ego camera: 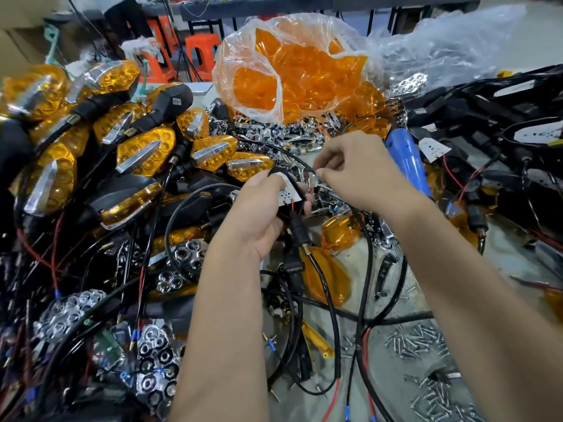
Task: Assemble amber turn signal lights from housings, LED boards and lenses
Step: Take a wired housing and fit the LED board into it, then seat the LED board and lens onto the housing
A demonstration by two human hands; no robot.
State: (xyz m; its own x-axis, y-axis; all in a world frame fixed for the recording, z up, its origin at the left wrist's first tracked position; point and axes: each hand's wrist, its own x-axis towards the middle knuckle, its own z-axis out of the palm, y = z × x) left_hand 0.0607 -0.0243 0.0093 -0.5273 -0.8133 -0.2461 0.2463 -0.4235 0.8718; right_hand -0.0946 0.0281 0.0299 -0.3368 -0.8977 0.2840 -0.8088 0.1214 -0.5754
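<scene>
Here the left hand [259,208] grips a black housing, mostly hidden, its white perforated LED board [287,194] facing up; the right hand [350,169] pinches a thin black wire [300,163].

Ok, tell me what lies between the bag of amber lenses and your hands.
In the head view, a heap of loose chrome reflector pieces lies between the bag of amber lenses and both hands, the left hand and right hand.

A small white LED board [288,194] with red and black leads sits in a black housing [285,208] at the middle of the tabletop, its stalk and cable trailing down toward the near edge. Finished amber lights [146,152] with chrome centre strips are heaped at the left. Loose amber lenses [327,280] lie nearby, and more fill a clear bag [292,65] behind.
</scene>
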